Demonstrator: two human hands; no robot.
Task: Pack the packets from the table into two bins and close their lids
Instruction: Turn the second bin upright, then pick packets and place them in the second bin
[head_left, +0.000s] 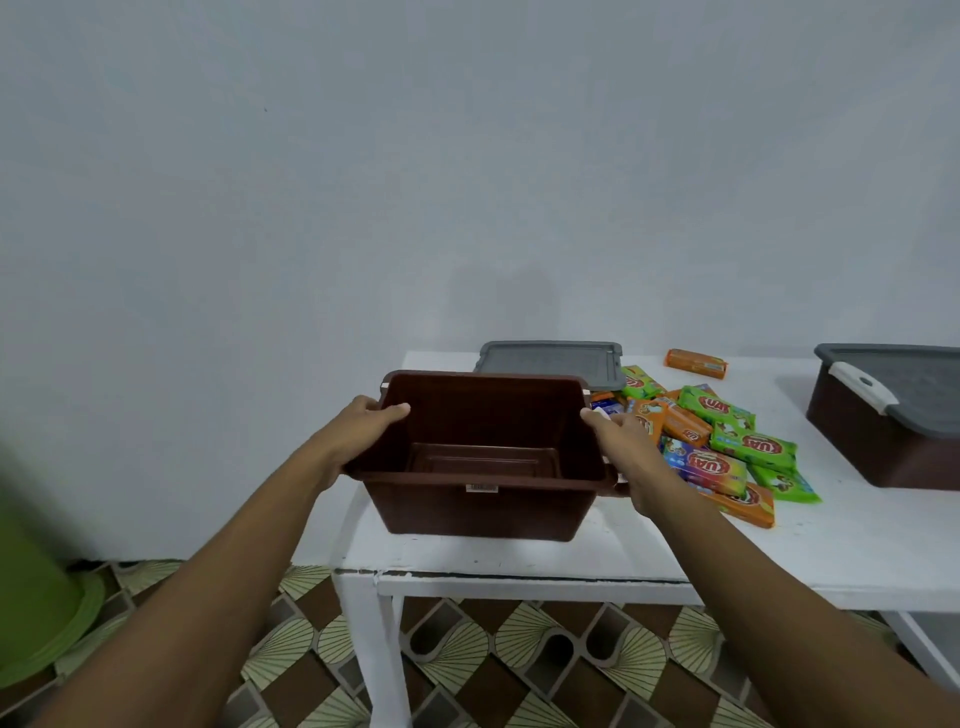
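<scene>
Centrally, open bin (483, 457): brown, lidless and nothing inside; it stands at the left end of the white surface (810, 540), just below mid-frame, with a small pale label on its near rim.
Left hand (363, 426): clamped on the bin's left rim, thumb hooked over the edge into the opening, the other fingers hidden behind the outer wall.
Right hand (631, 457): clamped on the bin's right rim, thumb tip on the upper edge; the remaining fingers are out of sight against the side, and the hand covers part of the pile behind it.
Loose lid (550, 361): grey, lying flat on the surface directly behind the open bin, its near edge hidden by the bin's back wall.
Packets (727, 441): a heap of green, orange and multicoloured wrappers just right of the open bin, overlapping so that an exact count cannot be made; the printing appears upside down and only partly legible.
Single orange packet (697, 362): apart from the heap, near the wall in the upper right of the surface.
Second bin (878, 452): brown with grey lid on and a white latch, at the right edge of the frame, cut off so its right part is not seen.
Green object (36, 582): at the lower left edge on the patterned floor (519, 654), cropped; its nature is unclear.
</scene>
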